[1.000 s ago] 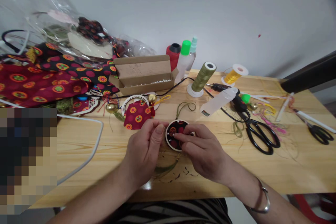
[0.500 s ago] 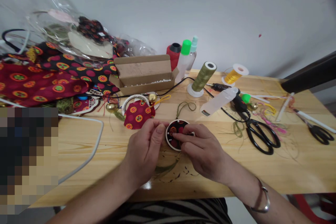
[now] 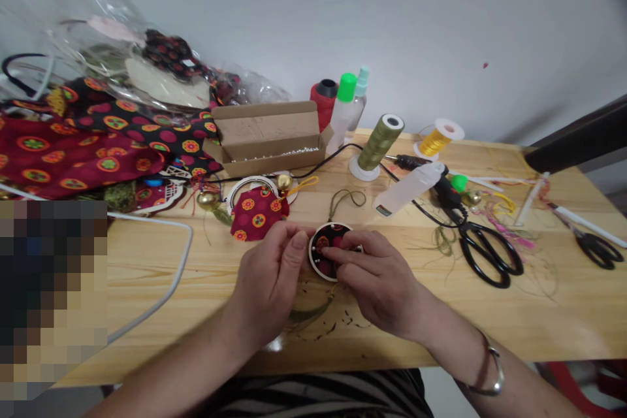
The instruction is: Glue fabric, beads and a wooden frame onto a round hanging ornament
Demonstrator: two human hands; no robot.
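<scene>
A round pendant point(image 3: 321, 264) with a pale rim and dark, red-patterned fabric lies on the table, with small silvery beads near its edge. My left hand point(image 3: 272, 274) is closed at its left side, fingertips at the rim. Over the right part of the pendant is my right hand point(image 3: 385, 281), its index fingertip touching the fabric and the other fingers curled in. Whatever those fingers may hold is hidden. From the top runs a green cord loop point(image 3: 345, 196); below hangs a green tassel point(image 3: 311, 313), partly behind my left hand.
An open cardboard box point(image 3: 274, 160) holds small silvery beads. Nearby are a red fabric piece point(image 3: 259, 215), a green thread spool point(image 3: 381, 144), a translucent bottle point(image 3: 409, 189) lying down, a glue gun point(image 3: 447, 189) and black-handled scissors point(image 3: 490, 255). Patterned cloth point(image 3: 112, 121) is heaped at left.
Both hands and the pendant stay practically where they were. No clear movement shows.
</scene>
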